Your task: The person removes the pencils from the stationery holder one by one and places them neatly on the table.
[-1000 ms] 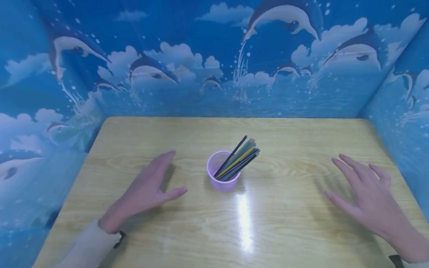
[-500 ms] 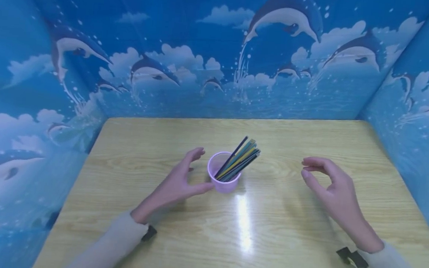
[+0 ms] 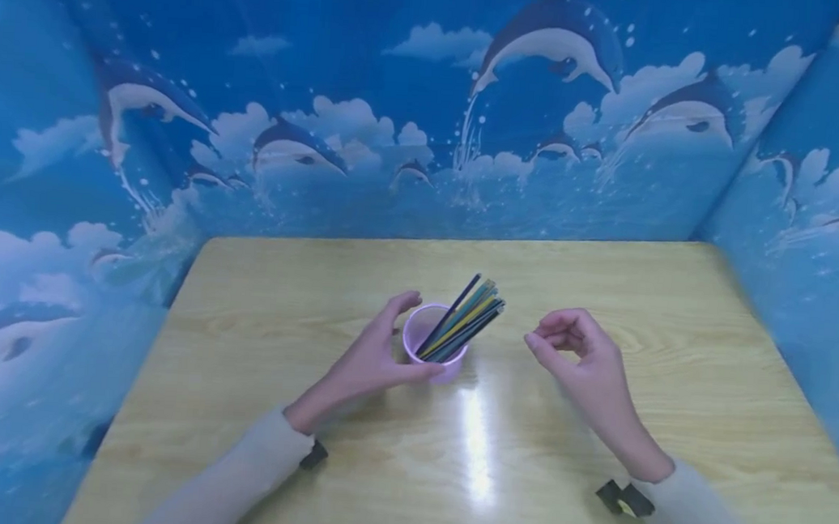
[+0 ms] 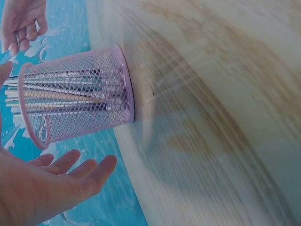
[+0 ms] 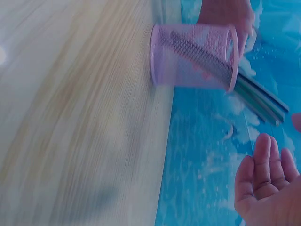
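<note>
A pink mesh cup (image 4: 77, 127) stands upright on the wooden table in the middle of the head view. Several thin pencil-like sticks (image 3: 468, 318) in black, teal and yellow lean to the right inside it. My left hand (image 3: 372, 360) spreads around the cup's left side, its thumb in front; in the left wrist view a gap shows between the fingers and the mesh. To the right of the sticks hovers my right hand (image 3: 591, 367), its fingers loosely bent and holding nothing. In the right wrist view, those fingers (image 5: 262, 162) are apart from the stick ends.
The light wood table (image 3: 286, 285) carries the cup. Blue walls (image 3: 365, 201) with dolphins and clouds rise at its back and sides. A bright glare strip (image 3: 478, 445) lies on the tabletop in front of the cup. Dark straps (image 3: 622, 498) sit on the wrists.
My left hand has moved right, up to the cup and around its side. My right hand has come left toward the sticks, its spread fingers bending. The cup stays in place.
</note>
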Action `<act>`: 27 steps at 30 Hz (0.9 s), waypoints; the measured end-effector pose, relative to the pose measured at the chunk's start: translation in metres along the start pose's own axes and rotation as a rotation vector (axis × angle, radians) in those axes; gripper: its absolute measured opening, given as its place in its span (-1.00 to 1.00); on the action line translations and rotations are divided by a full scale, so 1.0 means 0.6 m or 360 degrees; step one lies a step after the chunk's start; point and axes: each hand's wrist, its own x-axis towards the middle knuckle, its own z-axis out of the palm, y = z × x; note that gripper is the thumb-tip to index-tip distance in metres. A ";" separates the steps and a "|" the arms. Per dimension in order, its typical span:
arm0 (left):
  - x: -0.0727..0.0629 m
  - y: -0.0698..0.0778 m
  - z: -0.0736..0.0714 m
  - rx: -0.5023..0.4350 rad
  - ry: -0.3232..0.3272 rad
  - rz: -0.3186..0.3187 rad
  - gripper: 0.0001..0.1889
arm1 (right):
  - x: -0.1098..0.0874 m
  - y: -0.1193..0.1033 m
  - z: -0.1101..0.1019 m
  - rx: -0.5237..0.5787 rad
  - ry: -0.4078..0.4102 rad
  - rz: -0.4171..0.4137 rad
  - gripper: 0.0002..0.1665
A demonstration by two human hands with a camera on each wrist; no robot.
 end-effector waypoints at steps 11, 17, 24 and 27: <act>0.013 0.007 0.020 -0.0168 -0.0079 -0.0025 0.26 | 0.013 -0.022 0.067 0.0200 0.0029 0.0124 -0.57; 0.018 0.008 0.020 -0.0103 -0.0079 -0.0038 0.21 | 0.023 -0.031 0.089 0.0192 0.0038 0.0176 -0.56; 0.022 0.000 0.023 -0.0241 -0.0114 0.0042 0.07 | 0.029 -0.029 0.097 0.0113 0.0082 0.0134 -0.70; 0.021 -0.002 0.025 -0.0267 -0.0133 0.0045 0.05 | 0.027 -0.027 0.097 0.0098 0.0083 0.0114 -0.76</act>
